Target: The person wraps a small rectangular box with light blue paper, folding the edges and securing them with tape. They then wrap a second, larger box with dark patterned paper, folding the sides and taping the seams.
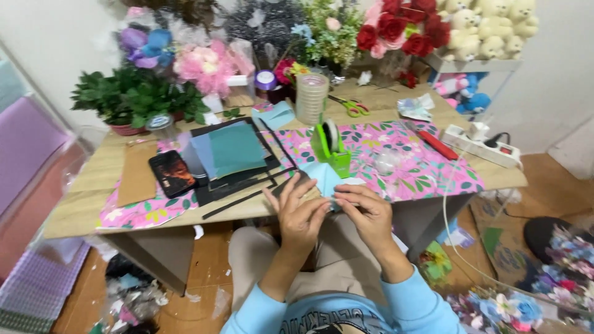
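My left hand (298, 213) and my right hand (366, 213) meet at the front edge of the wooden table (80, 213). Both pinch a folded piece of light blue paper (323, 176) between the fingertips. The paper's upper part lies on the pink floral sheet (402, 164). A green tape dispenser (331, 147) stands just behind the paper. Both arms wear light blue sleeves.
A stack of dark and teal paper sheets (232, 154) and a phone (172, 173) lie left of my hands. Farther back are a stack of clear cups (311, 98), green-handled scissors (351, 106), artificial flowers, a potted plant (133, 96), a red cutter (436, 143) and a power strip (486, 145).
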